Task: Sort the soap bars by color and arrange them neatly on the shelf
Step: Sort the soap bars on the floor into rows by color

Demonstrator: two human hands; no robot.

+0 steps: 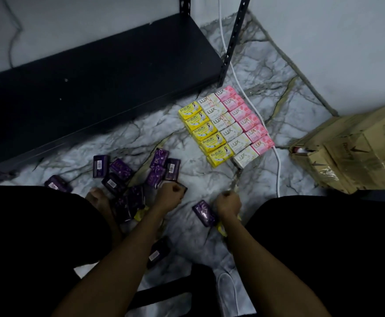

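Down on the marble floor (168,138), the sorting is well along. Far right sit three tidy columns touching side by side: yellow bars (206,133) reading "fruitale", cream bars (227,129) marked "LUX", and pink bars (244,120), also "LUX". Just left of them, the black shelf (109,72) stands bare on top.

Near left, the purple bars (127,177) lie scattered, some face down with white barcode labels up, a few showing a pale logo too blurred to read. One purple bar (204,212) lies apart, just beside the right wrist.

The left hand (169,195) is curled, its grip closed on a dark bar edge at the pile's right side. The right hand (228,203) is fisted; what it grips, if anything, cannot be told.

A white cable (278,170) runs past the pink column, and a cardboard box (356,152) sits far right, its print unreadable.
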